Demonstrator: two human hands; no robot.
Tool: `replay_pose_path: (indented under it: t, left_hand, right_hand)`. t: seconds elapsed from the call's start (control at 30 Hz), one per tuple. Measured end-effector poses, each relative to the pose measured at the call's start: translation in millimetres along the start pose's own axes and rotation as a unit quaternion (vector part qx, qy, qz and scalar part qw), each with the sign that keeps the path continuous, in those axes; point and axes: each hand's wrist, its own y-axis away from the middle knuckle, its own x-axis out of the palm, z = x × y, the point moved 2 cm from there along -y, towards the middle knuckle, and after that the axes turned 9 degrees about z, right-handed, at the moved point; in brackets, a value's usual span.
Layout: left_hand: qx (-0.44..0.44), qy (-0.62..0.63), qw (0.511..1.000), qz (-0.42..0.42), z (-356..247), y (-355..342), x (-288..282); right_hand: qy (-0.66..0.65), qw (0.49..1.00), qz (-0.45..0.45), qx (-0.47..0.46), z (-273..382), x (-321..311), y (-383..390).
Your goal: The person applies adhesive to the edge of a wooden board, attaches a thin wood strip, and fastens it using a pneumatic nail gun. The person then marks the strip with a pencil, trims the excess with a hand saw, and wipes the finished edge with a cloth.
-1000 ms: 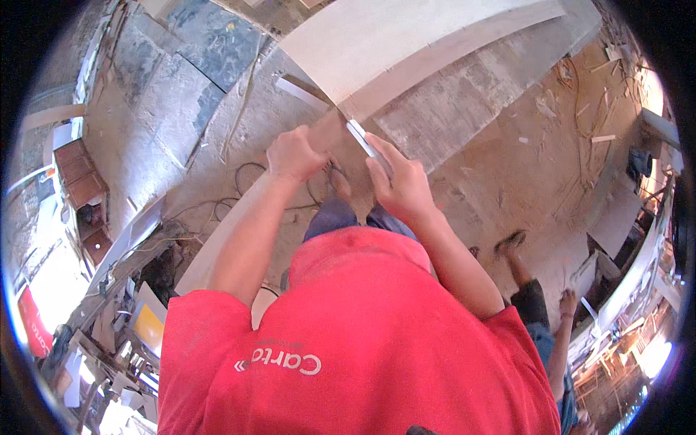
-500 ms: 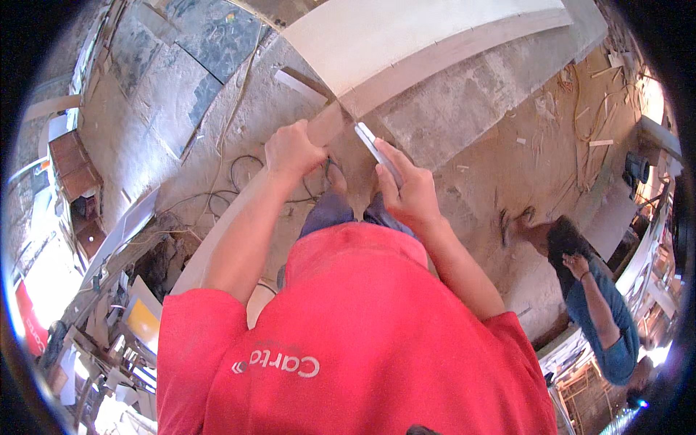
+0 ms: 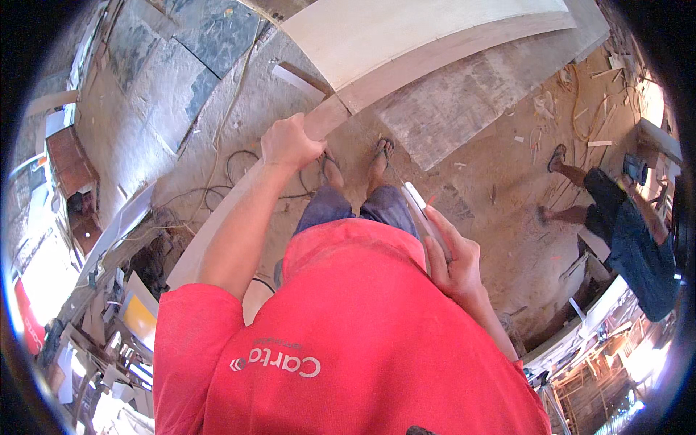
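Note:
My left hand (image 3: 288, 147) is closed around a long, narrow wooden board (image 3: 210, 235). Beyond my fist, the board's end (image 3: 328, 116) appears to meet the near corner of a large pale panel (image 3: 406, 32), though I cannot tell whether they touch. To the right of my waist, my right hand (image 3: 457, 264) grips a slim, flat grey bar with a white tip (image 3: 415, 196). Its tip points up and left, apart from the board and the panel. Much of the bar is covered by my fingers and palm.
My sandaled feet (image 3: 384, 147) stand on a dusty floor by a grey sheet (image 3: 464, 105). Thin cables (image 3: 217, 192) curl at left. A person in dark clothes (image 3: 634, 243) bends at right, near scraps and a yellow hose (image 3: 576, 109). A brown wooden box (image 3: 71, 163) stands far left.
My right hand has drawn back toward me and to the right with the bar, away from the panel's corner. My left hand stays on the board. The other person has shifted position at right.

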Motion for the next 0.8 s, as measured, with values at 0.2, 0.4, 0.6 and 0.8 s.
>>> replay_pose_path:
  t: [0.2, 0.4, 0.6, 0.8]
  left_hand:
    - [0.002, -0.006, 1.0, 0.003, -4, -3, -5]
    - [-0.026, -0.007, 1.0, 0.006, 2, -2, -6]
    - [-0.016, 0.028, 0.999, 0.021, 31, 17, -5]
    - [0.03, 0.137, 0.986, -0.087, 86, 0, -50]
  right_hand:
    - [0.013, 1.0, -0.014, -0.01, -13, 49, -107]
    - [0.011, 1.0, 0.018, 0.006, -29, 50, -84]
    - [-0.018, 0.987, 0.117, 0.111, -52, 18, -13]
    - [-0.299, 0.933, 0.151, 0.134, 13, -55, 0]
